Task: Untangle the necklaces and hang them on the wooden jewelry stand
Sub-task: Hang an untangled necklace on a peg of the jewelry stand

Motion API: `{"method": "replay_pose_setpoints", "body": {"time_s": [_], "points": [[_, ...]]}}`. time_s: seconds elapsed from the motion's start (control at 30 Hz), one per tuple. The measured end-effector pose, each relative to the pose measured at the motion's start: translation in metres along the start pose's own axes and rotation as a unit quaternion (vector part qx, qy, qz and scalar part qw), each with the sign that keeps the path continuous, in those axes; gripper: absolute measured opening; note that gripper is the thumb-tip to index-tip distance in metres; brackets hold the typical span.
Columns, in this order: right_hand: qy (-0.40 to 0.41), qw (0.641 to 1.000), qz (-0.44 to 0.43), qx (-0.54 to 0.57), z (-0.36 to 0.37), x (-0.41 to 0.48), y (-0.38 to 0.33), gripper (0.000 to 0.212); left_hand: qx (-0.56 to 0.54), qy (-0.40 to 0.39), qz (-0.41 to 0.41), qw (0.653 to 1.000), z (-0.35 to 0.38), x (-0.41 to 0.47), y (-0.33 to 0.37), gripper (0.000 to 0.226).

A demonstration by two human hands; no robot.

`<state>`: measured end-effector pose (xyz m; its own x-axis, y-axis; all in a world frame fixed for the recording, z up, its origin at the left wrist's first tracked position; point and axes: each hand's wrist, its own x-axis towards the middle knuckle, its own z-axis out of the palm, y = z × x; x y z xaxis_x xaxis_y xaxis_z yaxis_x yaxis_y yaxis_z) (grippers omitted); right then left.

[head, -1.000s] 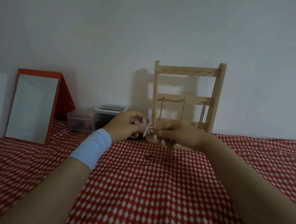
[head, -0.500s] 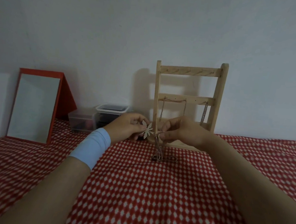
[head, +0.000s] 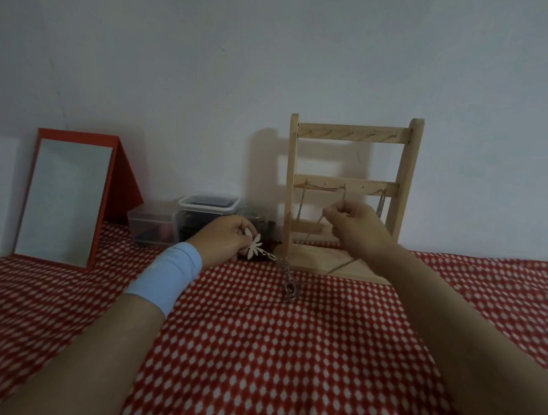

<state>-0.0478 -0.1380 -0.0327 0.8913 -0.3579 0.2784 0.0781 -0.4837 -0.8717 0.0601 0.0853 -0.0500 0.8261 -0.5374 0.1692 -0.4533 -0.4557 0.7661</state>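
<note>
A: Left hand (head: 228, 239) pinches the flower pendant (head: 254, 246), at nine o'clock of the tangled chain (head: 290, 286), which dangles onto the cloth (head: 256, 352).
B: Right hand (head: 355, 226), at two o'clock, pinches a strand of it before the wooden jewelry stand (head: 407, 184).
A: Handling?
B: Likely light, limp, snag-prone. Grip near the knot; tease, never yank.

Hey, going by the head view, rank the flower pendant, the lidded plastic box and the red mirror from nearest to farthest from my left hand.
1. flower pendant: pinched in the left hand itself.
2. lidded plastic box: just behind the hand, towards the wall.
3. red mirror: far off to the left, leaning back by the wall.
</note>
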Motion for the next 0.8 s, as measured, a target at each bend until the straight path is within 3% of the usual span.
{"method": "replay_pose_setpoints", "body": {"time_s": [0.07, 0.13, 0.2, 0.27, 0.47, 0.53, 0.6, 0.7, 0.8], "points": [[0.020, 0.966, -0.021, -0.258, -0.009, 0.005, 0.001, 0.018, 0.029, 0.031, -0.014, 0.999, -0.002, 0.003, -0.004, 0.016], [-0.071, 0.900, 0.040, -0.428, -0.018, 0.005, -0.004, 0.021, 0.058, 0.058, -0.023, 0.996, -0.004, 0.005, -0.008, 0.019], [-0.177, 0.852, 0.135, -0.474, -0.022, -0.001, -0.010, 0.019, 0.090, 0.076, -0.031, 0.992, -0.006, 0.007, -0.011, 0.022], [-0.222, 0.828, 0.187, -0.479, -0.022, -0.009, -0.017, 0.019, 0.119, 0.081, -0.048, 0.988, -0.005, 0.008, -0.014, 0.023], [-0.195, 0.818, 0.103, -0.531, -0.010, -0.012, -0.012, 0.022, 0.292, -0.057, -0.119, 0.947, 0.003, 0.004, -0.024, 0.030], [-0.186, 0.845, 0.030, -0.501, 0.002, -0.008, -0.005, 0.016, 0.366, -0.073, -0.109, 0.921, 0.008, 0.001, -0.023, 0.029], [-0.201, 0.884, -0.038, -0.420, 0.017, -0.009, -0.002, 0.015, 0.422, -0.044, -0.047, 0.904, 0.014, -0.001, -0.017, 0.029], [-0.240, 0.903, -0.054, -0.351, 0.040, -0.015, 0.005, 0.023, 0.331, -0.069, 0.054, 0.939, 0.028, -0.004, -0.007, 0.021], [-0.234, 0.893, -0.059, -0.380, 0.051, -0.013, 0.019, 0.024, 0.259, -0.148, 0.061, 0.953, 0.046, -0.008, -0.002, 0.015]]}}
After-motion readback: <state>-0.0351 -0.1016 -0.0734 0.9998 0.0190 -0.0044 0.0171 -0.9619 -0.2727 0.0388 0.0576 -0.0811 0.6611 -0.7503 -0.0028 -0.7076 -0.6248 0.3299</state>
